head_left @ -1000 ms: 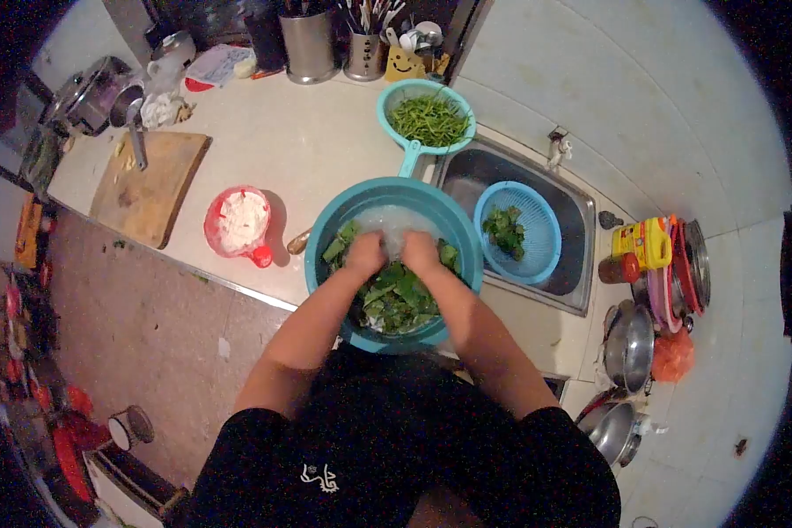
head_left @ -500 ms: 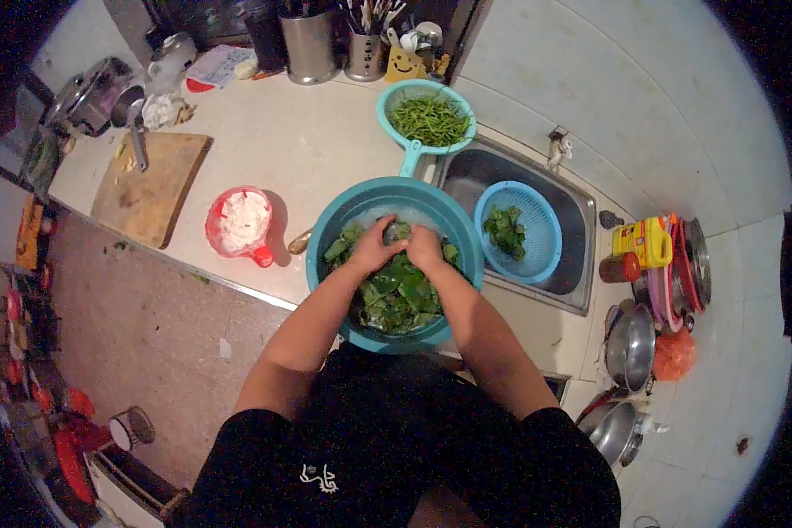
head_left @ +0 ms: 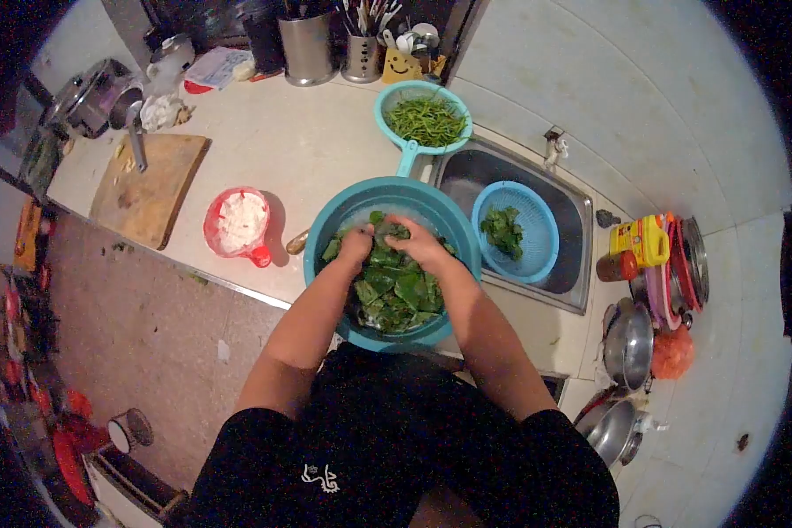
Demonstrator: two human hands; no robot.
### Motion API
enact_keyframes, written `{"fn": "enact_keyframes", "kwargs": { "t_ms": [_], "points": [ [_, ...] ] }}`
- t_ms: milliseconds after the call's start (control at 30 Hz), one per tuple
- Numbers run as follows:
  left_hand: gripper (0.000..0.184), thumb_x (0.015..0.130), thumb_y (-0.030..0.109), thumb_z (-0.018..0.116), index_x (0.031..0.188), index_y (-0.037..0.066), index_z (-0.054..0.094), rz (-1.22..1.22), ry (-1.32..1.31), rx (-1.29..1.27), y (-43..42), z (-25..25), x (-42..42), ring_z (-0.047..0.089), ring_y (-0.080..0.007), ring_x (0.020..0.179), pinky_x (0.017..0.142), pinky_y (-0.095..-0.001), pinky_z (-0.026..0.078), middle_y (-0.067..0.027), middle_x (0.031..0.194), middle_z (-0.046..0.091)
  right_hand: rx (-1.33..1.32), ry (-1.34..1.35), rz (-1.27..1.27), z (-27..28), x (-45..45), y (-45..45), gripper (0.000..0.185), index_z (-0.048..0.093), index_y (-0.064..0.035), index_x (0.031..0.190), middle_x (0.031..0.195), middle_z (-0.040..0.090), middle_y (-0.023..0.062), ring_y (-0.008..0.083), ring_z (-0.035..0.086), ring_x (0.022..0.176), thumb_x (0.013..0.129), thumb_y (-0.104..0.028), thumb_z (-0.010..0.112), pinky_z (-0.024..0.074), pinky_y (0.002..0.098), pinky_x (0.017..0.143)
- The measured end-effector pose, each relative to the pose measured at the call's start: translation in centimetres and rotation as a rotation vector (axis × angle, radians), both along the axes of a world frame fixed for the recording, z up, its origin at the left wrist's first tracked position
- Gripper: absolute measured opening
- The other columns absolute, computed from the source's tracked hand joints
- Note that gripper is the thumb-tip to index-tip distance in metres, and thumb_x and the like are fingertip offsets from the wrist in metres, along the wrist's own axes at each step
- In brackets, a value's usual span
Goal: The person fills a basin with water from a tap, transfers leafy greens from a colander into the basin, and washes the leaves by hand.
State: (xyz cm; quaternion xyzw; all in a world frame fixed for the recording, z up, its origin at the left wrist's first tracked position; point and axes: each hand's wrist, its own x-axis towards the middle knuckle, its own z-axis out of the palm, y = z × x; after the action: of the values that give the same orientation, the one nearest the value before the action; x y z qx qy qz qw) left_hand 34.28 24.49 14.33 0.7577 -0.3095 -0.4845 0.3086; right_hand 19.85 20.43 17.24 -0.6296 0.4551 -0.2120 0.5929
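Observation:
A teal basin (head_left: 319,304) holds dark green leafy greens (head_left: 400,290) in water. Both my hands are inside it, over the far part of the leaves. My left hand (head_left: 357,245) is closed on some leafy greens, with a leaf poking up past its fingertips. Close by on its right, my right hand (head_left: 421,245) curls its fingers and thumb around more of the leaves. Parts of the fingertips are hidden among the greens.
Right of the basin, a blue basket (head_left: 544,231) with leaves sits in the sink (head_left: 581,286). Behind stands a strainer (head_left: 387,125) of green beans. To the left are a red scoop (head_left: 260,255) of white powder and a cutting board (head_left: 172,194). Metal bowls (head_left: 629,343) line the right wall.
My hands have moved apart; the left shifted left and turned, its fingers now more closed. Leaves lifted between them show differently. The whole view has shifted slightly.

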Motion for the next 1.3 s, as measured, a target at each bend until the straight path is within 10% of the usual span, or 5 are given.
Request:
{"fn": "enact_keyframes", "kwargs": {
  "t_ms": [233,567,867,1067,1300],
  "points": [
    [0.033,0.083,0.028,0.046,0.107,0.005,0.051,-0.236,-0.111,-0.234,0.3,-0.9,-0.7,0.054,-0.0249,0.085,0.075,-0.0365,0.042,-0.0136,0.095,0.058,-0.335,0.677,0.048,-2.2,0.1,-0.6,0.034,0.054,-0.0067,0.100,0.097,0.055,0.0192,0.0334,0.052,0.092,0.066,-0.012,0.059,0.0404,0.0385,0.080],
    [0.043,0.066,0.023,0.064,0.103,0.004,0.054,-0.521,-0.111,-0.286,1.4,0.1,-0.8,0.056,-0.0282,0.085,0.075,-0.0342,0.042,-0.0178,0.093,0.057,0.065,0.187,0.002,-0.4,-0.6,0.0,0.035,0.051,-0.0043,0.107,0.098,0.053,0.0173,0.0275,0.053,0.081,0.072,0.001,0.049,0.0412,0.0361,0.070],
    [0.027,0.072,0.024,0.050,0.082,0.001,0.060,-0.477,-0.503,-0.129,0.6,-2.8,-0.9,0.055,-0.0349,0.078,0.071,-0.0402,0.044,-0.0207,0.088,0.057,-0.303,0.811,-0.005,-2.5,-0.5,-0.9,0.051,0.041,-0.0053,0.116,0.099,0.054,0.0200,0.0331,0.052,0.092,0.068,-0.011,0.057,0.0415,0.0378,0.080],
    [0.026,0.069,0.016,0.051,0.088,0.000,0.058,-0.546,-0.397,-0.071,0.3,-1.5,-0.7,0.055,-0.0355,0.082,0.073,-0.0411,0.043,-0.0220,0.087,0.057,-0.393,0.174,0.020,-1.9,-0.4,0.3,0.032,0.052,-0.0021,0.103,0.098,0.053,0.0216,0.0368,0.049,0.093,0.072,-0.009,0.051,0.0393,0.0382,0.081],
    [0.040,0.068,0.013,0.052,0.106,0.000,0.047,-0.513,-0.304,-0.069,0.5,-1.3,-0.4,0.052,-0.0355,0.090,0.078,-0.0403,0.041,-0.0225,0.095,0.054,-0.426,0.760,-0.107,-0.2,0.3,-0.2,0.015,0.052,-0.0014,0.086,0.079,0.056,0.0229,0.0382,0.052,0.080,0.074,-0.009,0.048,0.0398,0.0457,0.074]
  ]
}}
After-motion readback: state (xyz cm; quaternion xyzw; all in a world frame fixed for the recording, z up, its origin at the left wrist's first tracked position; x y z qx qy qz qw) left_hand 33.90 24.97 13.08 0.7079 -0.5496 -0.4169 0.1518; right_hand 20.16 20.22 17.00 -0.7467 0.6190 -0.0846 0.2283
